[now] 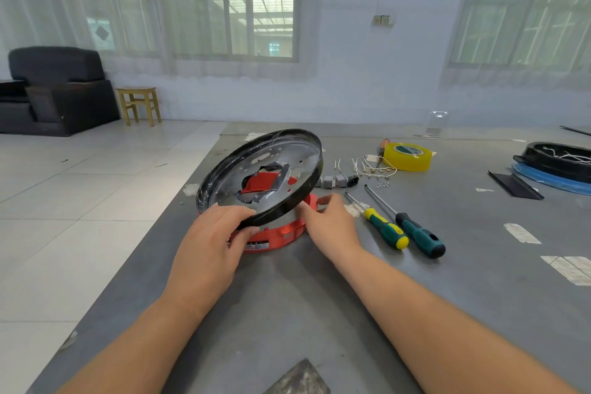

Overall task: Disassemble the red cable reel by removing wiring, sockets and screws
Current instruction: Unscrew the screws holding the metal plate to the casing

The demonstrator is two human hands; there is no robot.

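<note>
At frame centre, the left hand grips the near rim of the black flange, tilting it off the red reel body. The right hand rests open-fingered beside it. Step: flange separation. Next: lift clear, steadying the body.

Both bare forearms reached forward; the left hand curled its fingers in a grip, the right hand lay open, fingers extended.
</note>
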